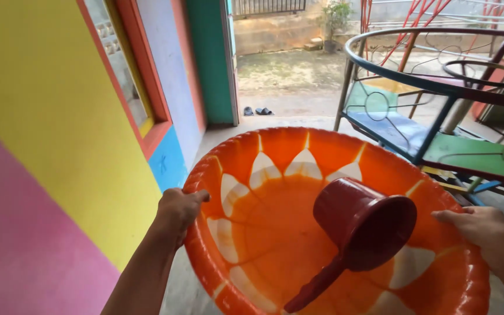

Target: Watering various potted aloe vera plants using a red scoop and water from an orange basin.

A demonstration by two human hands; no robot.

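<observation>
Both hands, left hand (179, 207) at 9 o'clock and right hand (485, 230) at 3, clamp our basin (275, 151) rim; tilting could slide the loose dipper (360, 224) out.

One orange plastic basin (252, 233) fills the lower centre of the frame, with one dark red dipper (354, 230) lying in it. Two hands grip its rim: one left hand (177, 209), one right hand (485, 233). Two dark sandals (256, 111) lie at upper centre. One merry-go-round (438, 87) stands at upper right.
</observation>
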